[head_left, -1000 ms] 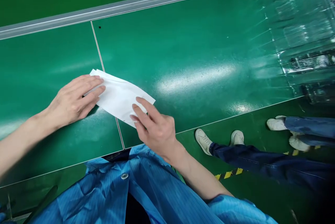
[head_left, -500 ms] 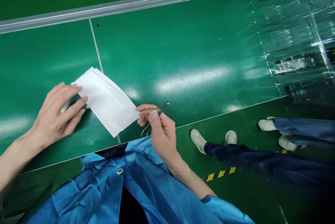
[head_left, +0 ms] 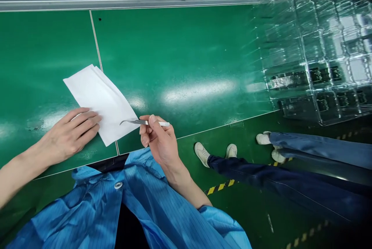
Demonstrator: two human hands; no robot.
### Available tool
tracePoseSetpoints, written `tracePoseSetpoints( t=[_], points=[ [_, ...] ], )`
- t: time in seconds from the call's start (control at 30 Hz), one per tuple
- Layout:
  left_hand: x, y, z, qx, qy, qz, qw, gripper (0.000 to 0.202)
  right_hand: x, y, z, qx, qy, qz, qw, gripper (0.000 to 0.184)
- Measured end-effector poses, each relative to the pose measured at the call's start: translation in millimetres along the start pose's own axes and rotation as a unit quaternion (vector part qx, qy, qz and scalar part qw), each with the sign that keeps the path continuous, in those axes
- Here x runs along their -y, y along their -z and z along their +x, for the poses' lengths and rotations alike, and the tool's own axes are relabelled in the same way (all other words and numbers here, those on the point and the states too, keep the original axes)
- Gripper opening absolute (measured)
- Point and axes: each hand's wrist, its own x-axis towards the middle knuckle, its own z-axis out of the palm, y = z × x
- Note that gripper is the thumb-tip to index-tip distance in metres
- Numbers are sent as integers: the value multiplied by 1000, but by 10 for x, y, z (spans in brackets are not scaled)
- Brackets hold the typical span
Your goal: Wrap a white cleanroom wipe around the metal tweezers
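Green bench (head_left: 186, 55) carries a white wipe (head_left: 99, 101) pinned flat by the spread left hand (head_left: 68, 136), while the right hand (head_left: 158, 140) pinches curved tweezers (head_left: 139, 122) over it

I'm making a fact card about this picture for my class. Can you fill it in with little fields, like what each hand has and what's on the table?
Left hand: flat on the near edge of the wipe, pressing it down
Right hand: pinching tweezers
Tweezers: thin metal, curved tip pointing left over the wipe's corner
Wipe: white, folded, lying on the table
Table: green, shiny, with a seam under the wipe
Trays: clear plastic stack at the far right, dark parts inside
Clothes: blue coat
Floor: other people's legs and white shoes
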Motion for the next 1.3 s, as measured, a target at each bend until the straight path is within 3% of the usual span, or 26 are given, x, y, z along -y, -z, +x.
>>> tracePoseSetpoints(
  t=[0.1, 0.17, 0.2, 0.27, 0.33, 0.4, 0.47, 0.5, 0.57, 0.63, 0.83, 1.03, 1.1, 1.23, 1.3],
  points=[
    [-60, 48, -48, -43, 46, -30, 998, 17, -34, 15, -43, 20, 21, 4, 1000, 24],
    [-216, 100, -65, -118, 148, -84, 978, 25, -87, 20, -89, 42, 52, 0, 998, 21],
    [-324, 126, -60, -163, 221, -128, 953, 28, -122, 17, -117, 57, 67, -1, 996, 19],
    [-573, 162, -14, -234, 384, -253, 857, 28, -208, 1, -179, 88, 84, 2, 993, 18],
    [-812, 167, 81, -234, 494, -428, 720, 24, -304, -28, -241, 114, 90, 13, 989, 18],
    [-991, 141, 216, -248, 529, -566, 582, 21, -400, -62, -293, 131, 95, 20, 987, 18],
    [-1095, 105, 362, -294, 523, -645, 473, 14, -487, -90, -330, 139, 106, 22, 984, 19],
    [-1124, 90, 428, -317, 515, -670, 431, 11, -525, -99, -343, 140, 113, 17, 984, 20],
    [-1151, 72, 526, -352, 501, -694, 379, 10, -580, -107, -365, 137, 130, -11, 982, 20],
    [-1158, 67, 569, -372, 499, -689, 370, 8, -608, -106, -387, 126, 146, -55, 980, 17],
    [-1180, 31, 477, -390, 495, -633, 450, 11, -601, -103, -479, 113, 213, -257, 936, 20],
    [-1247, -60, 371, -389, 462, -615, 507, 16, -600, -139, -492, 99, 317, -339, 880, 12],
    [-1255, -61, 370, -387, 461, -619, 504, 15, -615, -151, -488, 105, 353, -349, 862, 14],
    [-1249, -23, 389, -388, 449, -663, 456, 16, -658, -151, -497, 110, 398, -368, 833, 13],
    [-1243, -6, 392, -382, 440, -678, 448, 16, -668, -139, -502, 113, 418, -383, 816, 13]
  ],
)
